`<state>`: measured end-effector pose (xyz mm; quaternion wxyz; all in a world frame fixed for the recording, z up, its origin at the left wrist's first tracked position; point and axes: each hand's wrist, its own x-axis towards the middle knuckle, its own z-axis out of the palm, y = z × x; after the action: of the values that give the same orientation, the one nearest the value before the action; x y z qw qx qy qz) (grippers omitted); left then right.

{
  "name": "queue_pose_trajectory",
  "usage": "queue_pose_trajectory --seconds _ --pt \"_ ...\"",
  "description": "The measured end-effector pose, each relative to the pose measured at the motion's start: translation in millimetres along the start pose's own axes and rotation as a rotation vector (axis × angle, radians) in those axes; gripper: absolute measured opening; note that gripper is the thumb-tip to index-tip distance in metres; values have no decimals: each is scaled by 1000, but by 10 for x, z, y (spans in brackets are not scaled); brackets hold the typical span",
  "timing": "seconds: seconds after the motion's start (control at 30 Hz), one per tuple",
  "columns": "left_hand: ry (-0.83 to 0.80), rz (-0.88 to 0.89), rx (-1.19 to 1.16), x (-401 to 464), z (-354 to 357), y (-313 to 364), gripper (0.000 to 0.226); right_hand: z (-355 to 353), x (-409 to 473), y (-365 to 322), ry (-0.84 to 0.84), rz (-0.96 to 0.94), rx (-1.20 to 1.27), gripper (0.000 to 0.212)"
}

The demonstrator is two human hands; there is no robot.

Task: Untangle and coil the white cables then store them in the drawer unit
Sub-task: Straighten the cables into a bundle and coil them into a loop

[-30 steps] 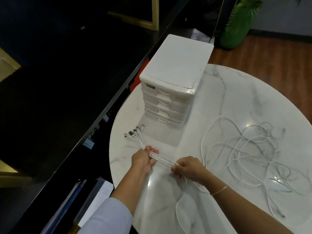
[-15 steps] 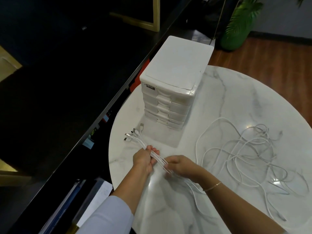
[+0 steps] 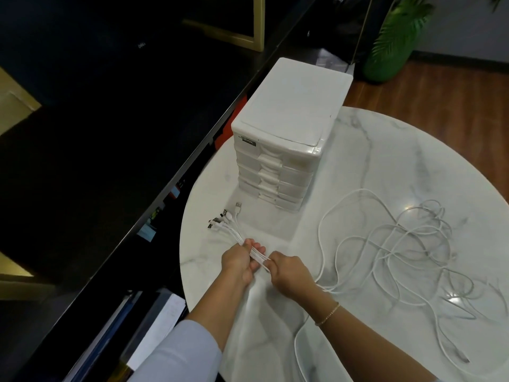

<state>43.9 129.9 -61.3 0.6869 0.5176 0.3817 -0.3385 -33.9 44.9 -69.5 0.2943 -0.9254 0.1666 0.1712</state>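
Left hand (image 3: 239,261): fingers curled round the bundled white cables (image 3: 396,252) just behind their plugs (image 3: 223,219).
Right hand (image 3: 289,271): the same bundle is pinched, close beside the left.
Cables: the rest is spread tangled (loose loops) on the marble table (image 3: 399,150).
Drawer unit (image 3: 289,139): all drawers are seen closed.

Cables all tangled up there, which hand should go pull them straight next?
The right hand, probably. It holds the white cables on the side nearest the tangled loops; the left hand pins the plug ends.
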Motion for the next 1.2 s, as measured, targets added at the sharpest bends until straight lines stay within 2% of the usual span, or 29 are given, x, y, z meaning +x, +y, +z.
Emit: queue_pose_trajectory --seconds 0.1,0.2,0.33,0.43,0.5,0.73,0.8,0.9,0.93,1.0,1.07,1.2 --pt "16 -9 15 8 1 -6 26 -32 -62 -31 -10 -125 -9 35" --pt "35 -10 52 -7 -5 -26 28 -72 -97 -50 -105 -190 -54 38" --pt "19 44 32 -40 -5 -2 25 -141 -59 5 -266 -118 1 36" --pt "-83 11 -14 -101 -22 -18 15 -191 -7 81 -225 -27 53 31" --pt "-139 -16 30 -132 -66 -53 8 -209 4 52 -236 -39 22 34" --pt "-70 23 108 -42 -51 -66 6 -94 -76 -7 -135 -48 -3 38" --pt "-68 12 143 -27 -64 -66 9 -91 -155 -39 -131 -44 -78 47" --pt "-72 27 180 -38 -64 -46 12 -128 -191 -5 -114 -33 -65 77" --pt "-82 38 188 -37 -62 -32 11 -171 -186 10 -132 -26 -5 70" --pt "-111 57 215 -44 -61 5 8 -242 -159 26 -197 94 342 40" --pt "-119 67 227 -38 -60 18 9 -304 -156 23 -244 212 596 31" --pt "-113 84 217 -43 -48 3 13 -286 -139 42 -276 275 677 19"
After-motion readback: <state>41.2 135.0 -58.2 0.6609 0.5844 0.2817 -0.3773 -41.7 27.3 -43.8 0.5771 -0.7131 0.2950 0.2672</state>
